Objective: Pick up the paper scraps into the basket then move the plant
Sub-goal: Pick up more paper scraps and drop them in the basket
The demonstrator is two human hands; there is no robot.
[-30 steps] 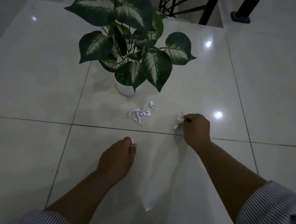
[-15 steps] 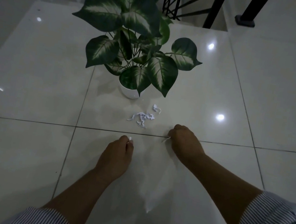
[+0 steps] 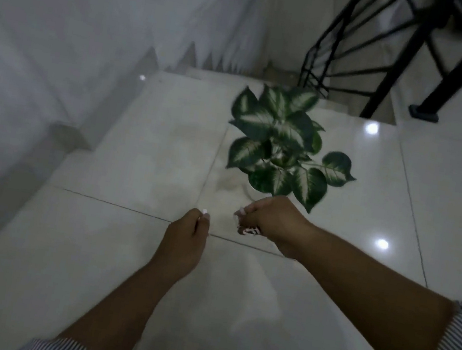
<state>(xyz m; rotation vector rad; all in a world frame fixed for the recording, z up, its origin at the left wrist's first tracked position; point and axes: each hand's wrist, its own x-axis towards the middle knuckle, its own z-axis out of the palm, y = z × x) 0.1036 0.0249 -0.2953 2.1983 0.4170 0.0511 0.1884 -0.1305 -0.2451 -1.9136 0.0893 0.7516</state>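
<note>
The plant (image 3: 282,143) has green-and-white leaves and stands in a white pot (image 3: 249,193) on the tiled floor; my right hand hides part of the pot. My right hand (image 3: 275,222) hovers just in front of the pot, fingers curled around white paper scraps (image 3: 250,231) that show under the palm. Whether some of them lie on the floor is too blurred to tell. My left hand (image 3: 184,239) is lower left of it, pinching a small white paper scrap (image 3: 205,211) at the fingertips. No basket is in view.
A black stair railing (image 3: 363,44) rises at the upper right, with its post foot (image 3: 423,113) on the floor. Stairs drop away beyond the landing's far edge (image 3: 223,76). A white wall (image 3: 65,30) runs along the left, with a low ledge (image 3: 70,136) at its foot.
My right hand has moved left with its scrap to the pile in front of the pot. My left hand stays shut on its scrap. The view has swung up and to the left.
</note>
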